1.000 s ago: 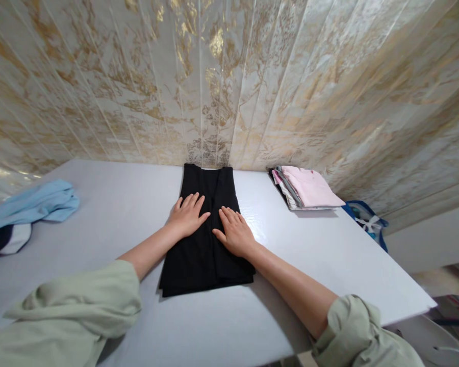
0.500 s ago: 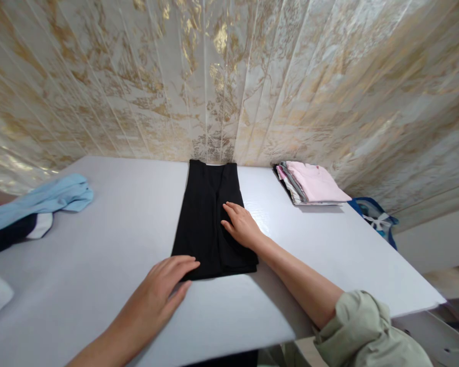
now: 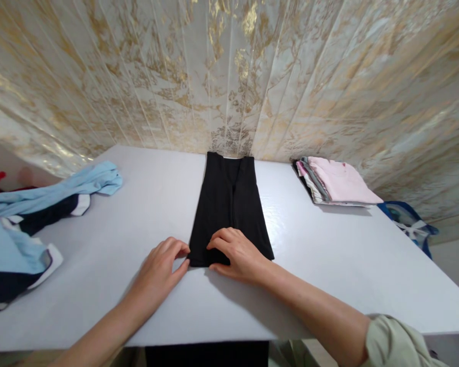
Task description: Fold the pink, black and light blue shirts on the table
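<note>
A black garment (image 3: 224,204), flattened into a long panel that widens toward me, lies on the white table; its exact kind is unclear, perhaps shorts or trousers. At its near left corner, my left hand (image 3: 161,265) closes thumb and forefinger on the cloth. My right hand (image 3: 239,255) reaches across the near hem, fingers bent down onto the fabric and thumb at the edge, gripping it loosely. Part of the hem is hidden beneath this hand.
Folded clothes with a pink one on top (image 3: 338,181) are stacked at the back right, beside a blue-edged bag (image 3: 413,224). Light blue and navy clothing (image 3: 19,255) lies loose on the left. Behind the white table (image 3: 149,204) hangs a gold-patterned curtain (image 3: 199,76).
My right hand has slid from the garment's right middle down to its near hem. My left hand has drawn back to the near left corner and pinches there. The view has shifted left.
</note>
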Available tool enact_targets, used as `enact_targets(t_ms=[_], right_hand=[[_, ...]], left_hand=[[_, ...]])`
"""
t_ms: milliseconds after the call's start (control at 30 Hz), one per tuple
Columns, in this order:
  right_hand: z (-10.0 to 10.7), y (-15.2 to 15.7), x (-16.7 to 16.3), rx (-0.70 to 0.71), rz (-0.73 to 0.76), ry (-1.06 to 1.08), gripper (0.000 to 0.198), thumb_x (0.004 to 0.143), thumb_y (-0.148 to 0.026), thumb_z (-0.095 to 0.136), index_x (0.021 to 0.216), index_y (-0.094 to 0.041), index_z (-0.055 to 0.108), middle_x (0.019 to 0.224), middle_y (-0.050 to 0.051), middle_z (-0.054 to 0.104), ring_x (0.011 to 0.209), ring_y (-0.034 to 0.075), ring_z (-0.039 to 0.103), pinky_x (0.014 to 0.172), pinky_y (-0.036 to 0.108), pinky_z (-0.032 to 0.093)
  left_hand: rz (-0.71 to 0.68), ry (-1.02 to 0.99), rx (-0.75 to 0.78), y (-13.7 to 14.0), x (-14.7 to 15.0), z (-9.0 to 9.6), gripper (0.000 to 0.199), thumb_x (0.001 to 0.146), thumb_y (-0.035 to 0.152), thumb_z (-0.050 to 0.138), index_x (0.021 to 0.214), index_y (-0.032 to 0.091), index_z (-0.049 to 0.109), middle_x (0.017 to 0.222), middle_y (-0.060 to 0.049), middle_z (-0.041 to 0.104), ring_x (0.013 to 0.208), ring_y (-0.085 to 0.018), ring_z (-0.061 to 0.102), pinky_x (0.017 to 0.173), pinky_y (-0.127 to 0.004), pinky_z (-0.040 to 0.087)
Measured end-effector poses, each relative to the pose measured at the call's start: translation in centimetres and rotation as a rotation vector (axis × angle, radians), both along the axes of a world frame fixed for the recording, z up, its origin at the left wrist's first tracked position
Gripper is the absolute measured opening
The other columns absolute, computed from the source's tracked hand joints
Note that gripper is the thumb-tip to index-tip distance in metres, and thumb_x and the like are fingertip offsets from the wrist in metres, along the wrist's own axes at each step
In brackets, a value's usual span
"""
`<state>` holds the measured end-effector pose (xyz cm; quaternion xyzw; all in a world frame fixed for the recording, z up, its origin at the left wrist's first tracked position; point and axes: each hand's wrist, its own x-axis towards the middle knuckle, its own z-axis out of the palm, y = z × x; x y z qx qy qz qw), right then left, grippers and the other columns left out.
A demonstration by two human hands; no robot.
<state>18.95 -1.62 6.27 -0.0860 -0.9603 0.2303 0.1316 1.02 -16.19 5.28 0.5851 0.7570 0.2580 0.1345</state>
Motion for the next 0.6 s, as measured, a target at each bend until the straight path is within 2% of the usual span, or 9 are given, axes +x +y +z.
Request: enact_targets(t_ms=[167,300,400,500,600], right_hand=[[-0.2,-1.0,-0.5,0.096,-0.068,-0.022,0.036,0.08,-0.034,0.072,0.109,-0.021,0.056,0.112,0.007,0.057,0.107,0.023,0.05,0.094,0.039,0.038],[0.6,-2.2,-1.7,0.255,-0.089,-0.043,0.03,0.083,-0.04,0.068,0.103,-0.021,0.055,0.106,0.005,0.058,0.1,0.022,0.05,0.093,0.04,0.037],[0.7,-3.0,-3.0,0.359,-0.088,-0.055,0.019,0.088,-0.035,0.062,0.095,-0.02,0.054,0.096,0.003,0.057,0.09,0.021,0.051,0.082,0.036,0.04],[-0.1,-3.3,-4.0,0.39,-0.125,-0.04,0.008,0.091,-0.027,0.056,0.09,-0.021,0.051,0.089,0.001,0.056,0.081,0.019,0.051,0.067,0.032,0.037],[-1.0,-3.1,-4.5,0.405,-0.134,-0.008,0.007,0.092,-0.024,0.053,0.087,-0.021,0.05,0.085,0.0,0.056,0.077,0.018,0.051,0.064,0.032,0.035]], left_hand=[[0.014,-0.023,0.04,0.1,0.5,0.0,0.009,0.083,0.025,0.046,0.081,0.022,0.054,0.087,-0.003,0.059,0.084,-0.021,0.058,0.078,-0.036,0.047],[0.036,-0.067,0.094,-0.2,0.5,-0.5,0.008,0.082,0.027,0.049,0.081,0.023,0.055,0.084,-0.002,0.061,0.081,-0.02,0.059,0.075,-0.034,0.048],[0.059,-0.079,0.131,-0.3,0.2,-1.1,0.007,0.081,0.03,0.052,0.08,0.024,0.055,0.08,0.0,0.062,0.077,-0.02,0.061,0.071,-0.031,0.049],[0.06,-0.071,0.17,-0.4,0.0,-1.5,0.006,0.081,0.031,0.054,0.079,0.025,0.055,0.077,0.001,0.063,0.073,-0.018,0.062,0.068,-0.029,0.05],[0.047,-0.034,0.233,-0.5,0.2,-1.7,0.006,0.082,0.03,0.054,0.078,0.025,0.054,0.074,0.002,0.062,0.069,-0.017,0.061,0.064,-0.027,0.049]])
